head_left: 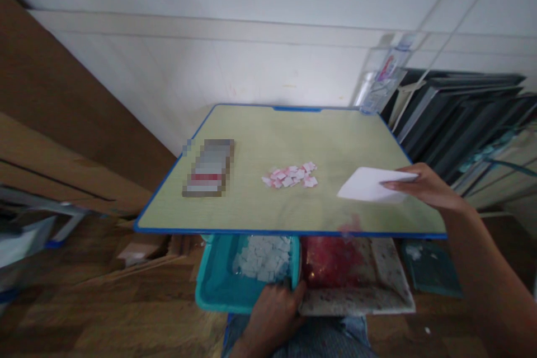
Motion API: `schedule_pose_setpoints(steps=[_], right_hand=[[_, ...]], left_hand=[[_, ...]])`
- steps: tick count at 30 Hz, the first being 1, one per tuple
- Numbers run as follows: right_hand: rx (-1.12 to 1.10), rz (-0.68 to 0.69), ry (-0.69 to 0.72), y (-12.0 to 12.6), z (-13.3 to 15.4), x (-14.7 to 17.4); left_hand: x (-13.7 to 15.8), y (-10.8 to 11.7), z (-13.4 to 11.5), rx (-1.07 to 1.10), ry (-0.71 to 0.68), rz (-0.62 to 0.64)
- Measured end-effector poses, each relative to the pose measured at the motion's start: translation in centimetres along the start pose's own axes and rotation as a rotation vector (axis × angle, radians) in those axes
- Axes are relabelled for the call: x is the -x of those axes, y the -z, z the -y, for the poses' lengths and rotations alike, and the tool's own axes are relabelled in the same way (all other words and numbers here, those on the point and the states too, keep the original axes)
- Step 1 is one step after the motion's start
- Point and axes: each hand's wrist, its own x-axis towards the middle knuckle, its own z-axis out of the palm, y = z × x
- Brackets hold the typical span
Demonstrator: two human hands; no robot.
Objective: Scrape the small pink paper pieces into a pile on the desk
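My right hand (pixel 423 182) pinches a white sheet of paper (pixel 373 183) between thumb and fingers, holding it over the right side of the small table (pixel 260 128). A loose heap of small pink and white paper pieces (pixel 291 174) lies mid-table, left of the sheet. Below the front edge, my left hand (pixel 277 305) is closed at the right rim of a teal tub (pixel 218 285), against the tray beside it; its fingertips are partly hidden. Inside the tub is a pile of small white pieces (pixel 264 257).
A pixelated flat object (pixel 210 168) lies on the table's left. Right of the tub sits a stained white tray (pixel 356 299) with red contents (pixel 331 260). A clear plastic bottle (pixel 386 75) stands at the back right corner, beside stacked dark panels (pixel 457 106).
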Motion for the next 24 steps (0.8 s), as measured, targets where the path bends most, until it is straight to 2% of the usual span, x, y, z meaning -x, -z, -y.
schedule_pose_setpoints(steps=[2,4,9,14,20,24], right_hand=[[-0.06,-0.026,-0.077,0.1,-0.5,-0.8],[-0.112,0.025,-0.101,-0.1,-0.8,-1.5],[-0.058,0.151,-0.018,-1.4,-0.8,-1.8],[0.013,0.232,0.034,-2.6,-0.2,-0.4],[0.044,0.228,0.03,-2.9,0.6,2.4],[0.086,0.262,0.12,-2.5,1.4,4.3]], left_hand=[[0.0,-0.1,0.0,-0.011,0.014,-0.004],[0.0,-0.1,0.0,-0.018,0.019,0.0],[0.1,0.0,0.0,-0.009,0.002,0.009],[0.0,0.2,-0.1,-0.018,0.013,0.048],[0.1,0.3,0.0,-0.01,0.003,0.034],[0.0,0.3,0.0,-0.01,-0.006,0.03]])
